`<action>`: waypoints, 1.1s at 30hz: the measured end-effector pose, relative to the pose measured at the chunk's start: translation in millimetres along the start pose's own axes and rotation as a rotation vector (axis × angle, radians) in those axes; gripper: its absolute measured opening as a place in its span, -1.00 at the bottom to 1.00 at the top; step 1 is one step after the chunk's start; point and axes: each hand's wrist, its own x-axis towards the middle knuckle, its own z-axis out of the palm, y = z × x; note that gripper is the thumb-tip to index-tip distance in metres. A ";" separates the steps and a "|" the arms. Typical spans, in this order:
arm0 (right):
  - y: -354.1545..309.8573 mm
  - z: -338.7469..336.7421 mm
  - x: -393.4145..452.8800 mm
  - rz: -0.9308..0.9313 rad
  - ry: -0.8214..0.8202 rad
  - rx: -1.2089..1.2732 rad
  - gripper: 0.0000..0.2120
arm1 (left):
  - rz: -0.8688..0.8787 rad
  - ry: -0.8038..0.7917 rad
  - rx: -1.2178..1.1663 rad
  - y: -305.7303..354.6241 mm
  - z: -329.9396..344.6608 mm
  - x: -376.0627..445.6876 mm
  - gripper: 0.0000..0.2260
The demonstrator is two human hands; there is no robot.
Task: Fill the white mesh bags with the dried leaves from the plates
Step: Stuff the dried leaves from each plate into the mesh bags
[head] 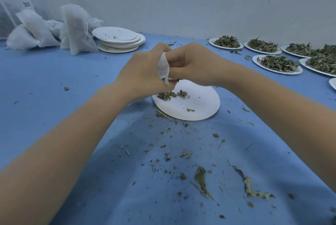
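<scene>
From the head view, a white mesh bag is being held above the far edge of the working plate, pinched between the two hands. The left hand is being curled round the bag's side, its grip clamped on the fabric; the right hand is being closed on the bag's other edge, and it seems leaves are being pushed in, though the mouth is being hidden by the fingers. The bag's long axis is being kept roughly upright, its drawstring end pointing down toward the plate.

Only a small heap of dried leaves is being left on that plate. Left of and beyond the plate, filled bags are being kept in a pile beside a stack of emptied plates. To the plate's right, several full plates are waiting, so much of the work is judged as remaining. Crumbs are lying scattered on the blue bench.
</scene>
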 end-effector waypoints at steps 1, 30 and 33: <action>0.2 -1.8 -0.4 -0.006 -0.014 0.021 -0.81 | -0.005 -0.004 -0.008 -0.8 -0.4 0.2 -0.49; 38.5 48.2 11.4 0.111 0.000 -0.231 -0.94 | -0.189 0.036 0.051 -43.2 -13.7 -1.9 -0.49; 42.2 36.3 1.9 0.117 -0.040 -0.238 -0.94 | -0.197 0.025 0.056 -43.7 -13.0 -2.1 -0.48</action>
